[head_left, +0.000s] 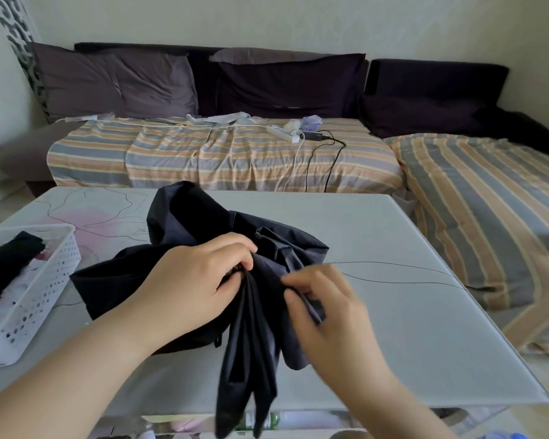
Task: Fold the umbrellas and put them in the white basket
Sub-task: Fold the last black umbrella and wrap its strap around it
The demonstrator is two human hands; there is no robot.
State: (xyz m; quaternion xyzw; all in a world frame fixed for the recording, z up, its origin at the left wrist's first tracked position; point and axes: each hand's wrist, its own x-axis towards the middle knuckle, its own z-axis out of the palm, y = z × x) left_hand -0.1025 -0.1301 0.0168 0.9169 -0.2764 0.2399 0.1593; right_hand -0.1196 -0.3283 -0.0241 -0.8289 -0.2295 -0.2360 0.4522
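Observation:
A dark navy umbrella (203, 229) lies collapsed over the middle of the pale table (409, 312), its loose fabric panels spread out and several flaps hanging past the near edge. My left hand (191, 286) grips the gathered fabric at the umbrella's centre, fingers curled round it. My right hand (327, 308), slightly blurred, pinches one fabric fold just to the right of that. The white perforated basket (45, 286) stands at the table's left edge and holds a dark folded item and something pale.
Behind the table runs a sofa with striped covers (229, 153) and dark cushions. A white power strip (282, 134) and cables lie on it. Bottles show under the table's near edge.

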